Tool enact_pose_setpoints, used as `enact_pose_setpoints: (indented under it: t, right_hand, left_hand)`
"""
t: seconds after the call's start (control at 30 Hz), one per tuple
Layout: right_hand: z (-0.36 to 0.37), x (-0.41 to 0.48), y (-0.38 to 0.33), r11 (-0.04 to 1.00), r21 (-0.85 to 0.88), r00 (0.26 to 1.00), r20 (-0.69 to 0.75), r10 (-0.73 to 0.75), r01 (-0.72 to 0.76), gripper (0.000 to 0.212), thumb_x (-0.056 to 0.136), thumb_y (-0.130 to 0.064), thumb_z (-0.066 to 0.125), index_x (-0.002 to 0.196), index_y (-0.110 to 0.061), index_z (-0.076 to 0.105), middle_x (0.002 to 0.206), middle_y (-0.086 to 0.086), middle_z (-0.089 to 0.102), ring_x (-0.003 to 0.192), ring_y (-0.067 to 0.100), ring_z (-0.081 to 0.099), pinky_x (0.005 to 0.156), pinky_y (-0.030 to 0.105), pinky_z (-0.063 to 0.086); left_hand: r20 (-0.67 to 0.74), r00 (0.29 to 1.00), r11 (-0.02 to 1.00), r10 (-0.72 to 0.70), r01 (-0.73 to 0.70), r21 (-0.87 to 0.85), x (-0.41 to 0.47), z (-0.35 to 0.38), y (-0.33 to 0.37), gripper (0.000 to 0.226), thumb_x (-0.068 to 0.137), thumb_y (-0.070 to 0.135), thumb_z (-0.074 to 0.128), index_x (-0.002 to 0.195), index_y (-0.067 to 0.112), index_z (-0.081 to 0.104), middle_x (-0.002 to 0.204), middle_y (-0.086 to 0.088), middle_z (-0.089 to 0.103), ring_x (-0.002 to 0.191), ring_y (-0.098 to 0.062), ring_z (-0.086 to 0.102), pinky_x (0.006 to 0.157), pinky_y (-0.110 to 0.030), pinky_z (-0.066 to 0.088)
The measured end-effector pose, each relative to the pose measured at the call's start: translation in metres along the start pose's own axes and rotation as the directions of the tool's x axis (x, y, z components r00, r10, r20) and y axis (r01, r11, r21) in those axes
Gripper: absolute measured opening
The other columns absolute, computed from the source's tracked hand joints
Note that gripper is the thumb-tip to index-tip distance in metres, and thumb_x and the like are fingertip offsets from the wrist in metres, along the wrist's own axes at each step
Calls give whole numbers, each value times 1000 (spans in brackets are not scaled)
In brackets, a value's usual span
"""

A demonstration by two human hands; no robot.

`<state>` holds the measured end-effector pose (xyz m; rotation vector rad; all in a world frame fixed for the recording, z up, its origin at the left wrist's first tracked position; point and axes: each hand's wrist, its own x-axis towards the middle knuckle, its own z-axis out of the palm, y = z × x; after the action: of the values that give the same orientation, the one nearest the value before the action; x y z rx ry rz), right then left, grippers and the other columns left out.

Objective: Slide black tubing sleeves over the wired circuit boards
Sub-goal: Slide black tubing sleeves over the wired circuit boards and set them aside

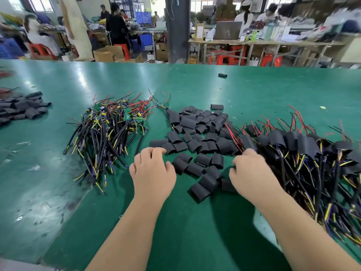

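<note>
A pile of loose black tubing sleeves (197,132) lies on the green table, straight ahead of me. Left of it is a heap of bare wired circuit boards (109,126) with green boards and black, yellow and red leads. To the right lies a heap of sleeved boards (304,153) with their wires trailing towards me. My left hand (152,171) hovers at the near left edge of the sleeve pile with its fingers loosely curled, and nothing shows in it. My right hand (252,175) is at the left edge of the sleeved heap; its fingertips are hidden among the sleeves and wires.
The green table (58,173) stretches far to each side. Another pile of black sleeves (23,110) lies at the far left, and a single sleeve (222,75) lies far back. Beyond the table are people at other benches, red stools and cardboard boxes.
</note>
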<state>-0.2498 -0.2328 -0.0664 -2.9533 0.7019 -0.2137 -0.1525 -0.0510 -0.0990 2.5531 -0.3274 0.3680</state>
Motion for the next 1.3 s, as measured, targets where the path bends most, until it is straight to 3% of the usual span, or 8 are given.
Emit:
enact_pose_setpoints:
  t: [0.1,0.23,0.47,0.7,0.87,1.0,1.2,1.3]
  right_hand:
    - [1,0,-19,996,-53,982,176,-67,78,9,97,-18,43,95,-12,49,112,12,50,107,29,51,83,32,38]
    - [-5,13,-32,982,190,988,151,-36,7,26,97,-24,45,114,-9,55,116,17,49,111,34,50,87,35,42]
    - [6,48,-41,986,123,972,220,83,-112,51,98,-48,39,140,-19,37,139,18,37,129,36,34,101,46,35]
    - [4,38,-35,879,450,960,139,-242,156,48,98,-37,47,144,-26,38,150,-1,35,140,16,30,112,30,26]
    - [-4,26,-15,957,291,998,65,-27,7,20,90,-9,48,101,-14,64,116,8,42,105,28,48,83,27,37]
    - [-4,20,-3,995,-55,984,152,95,-87,23,92,-12,46,108,-11,63,114,13,43,110,32,41,83,31,36]
    - [-2,21,7,991,-125,989,134,64,-47,33,87,1,48,111,-18,60,111,5,53,103,27,47,81,30,40]
    - [-4,19,10,987,-106,986,98,135,-125,31,85,3,50,107,-16,60,118,8,43,103,30,41,78,28,34]
  left_hand:
    - [20,997,997,-75,74,14,2,-1,-2,39,91,30,51,130,27,47,140,4,39,132,-19,28,106,-37,18]
    - [24,998,998,-62,62,19,3,-2,-2,41,91,30,50,131,26,46,144,4,36,135,-16,25,106,-36,17]
    - [-29,985,981,-172,174,87,11,-10,-15,52,86,25,52,137,23,41,154,-8,26,143,-22,14,112,-41,9]
    - [-105,994,957,11,20,289,30,-13,-25,42,88,21,49,130,19,51,147,-4,38,135,-25,30,104,-41,22]
    - [48,998,870,-30,2,493,67,-20,-30,22,88,15,46,108,17,54,118,-4,57,112,-27,48,88,-38,33]
    - [111,991,800,-78,-4,600,87,-23,-35,7,86,17,55,92,20,53,104,-3,62,100,-25,55,87,-37,32]
    - [87,996,759,-37,-29,651,98,-19,-46,14,93,27,53,104,21,60,110,-3,56,101,-25,58,93,-38,32]
    - [81,996,757,-32,-29,653,101,-21,-51,6,93,24,54,91,20,57,97,-1,56,79,-23,58,91,-37,32]
